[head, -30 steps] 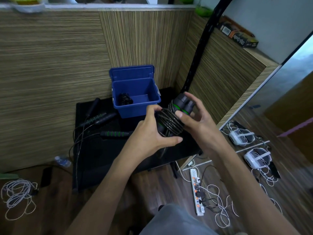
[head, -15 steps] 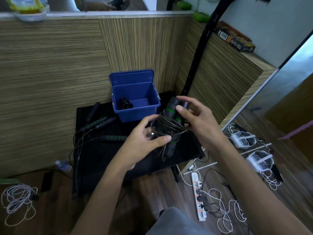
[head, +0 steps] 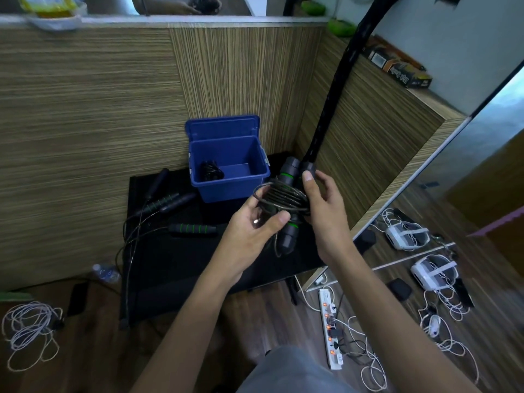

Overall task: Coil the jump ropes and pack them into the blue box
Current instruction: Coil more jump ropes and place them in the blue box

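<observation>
head: we're holding the coiled jump rope just right of the blue box | left hand pinching the coil, right hand gripping its paired handles | box lid standing open, one coil sitting inside | loose ropes lying on the black table

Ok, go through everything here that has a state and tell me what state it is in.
blue box: lid open, one coiled rope inside.
held jump rope: coiled, not yet packed.
left hand: pinching the coil.
right hand: gripping the coil and handles.
loose jump ropes: uncoiled on the black table.
power strip: switches lit.
</observation>
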